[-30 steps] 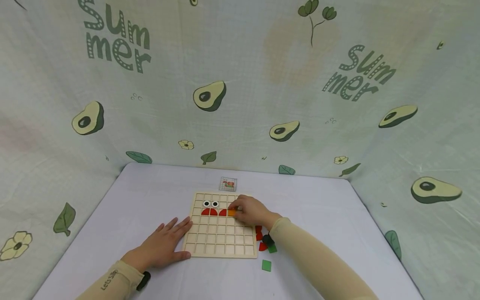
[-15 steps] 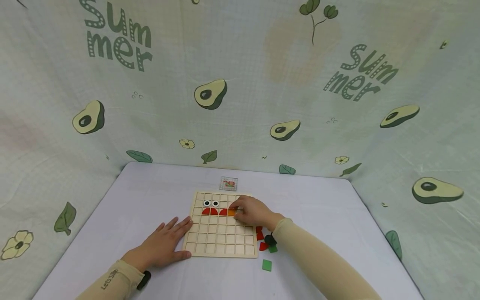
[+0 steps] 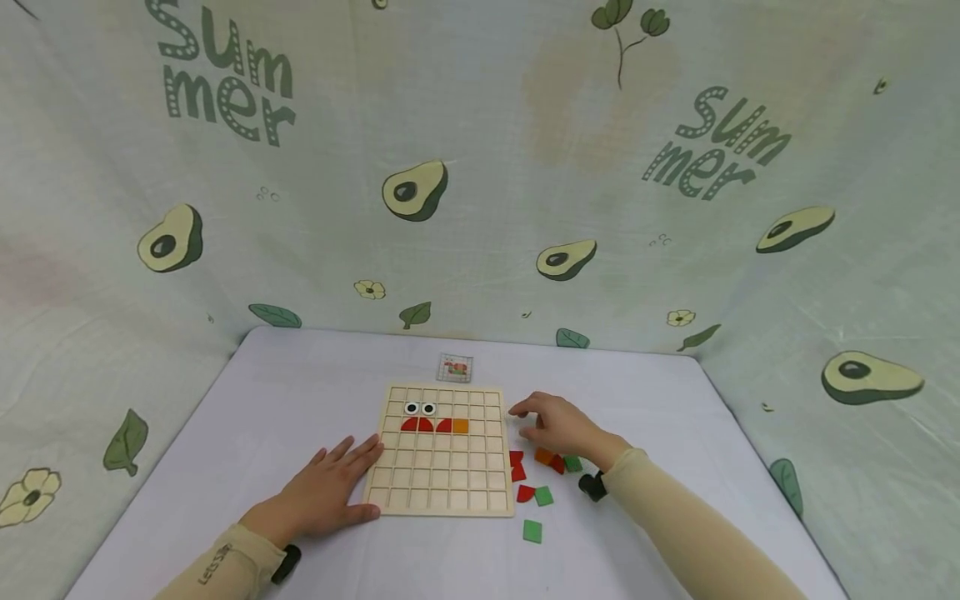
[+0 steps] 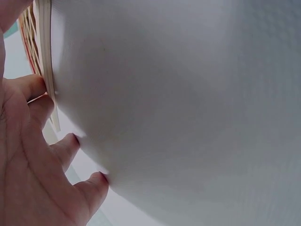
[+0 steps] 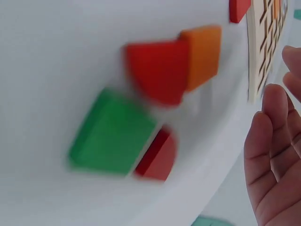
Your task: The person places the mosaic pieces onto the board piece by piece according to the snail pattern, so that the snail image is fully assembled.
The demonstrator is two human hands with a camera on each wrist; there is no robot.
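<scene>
A square wooden grid board (image 3: 442, 481) lies on the table, its side wall also in the left wrist view. In its upper rows sit two eye pieces (image 3: 420, 408), several red quarter-round pieces (image 3: 417, 426) and an orange square piece (image 3: 461, 426). My left hand (image 3: 324, 492) rests with spread fingers against the board's left edge; fingertips (image 4: 35, 86) touch its side in the left wrist view. Just off the board's right edge hovers my right hand (image 3: 562, 427), fingers loosely bent, with nothing between them. In the right wrist view, that hand (image 5: 277, 150) is beside the board.
Loose pieces lie right of the board: an orange square (image 3: 543, 456), red pieces (image 3: 517, 466) and several green squares, one (image 3: 532, 531) nearer the front. A small picture card (image 3: 454, 367) lies behind the board. A printed cloth (image 3: 480, 208) hangs at the back.
My right hand has left the orange square piece in the grid and moved right, off the board, uncovering loose pieces on the table. The left hand stays at the board's edge.
</scene>
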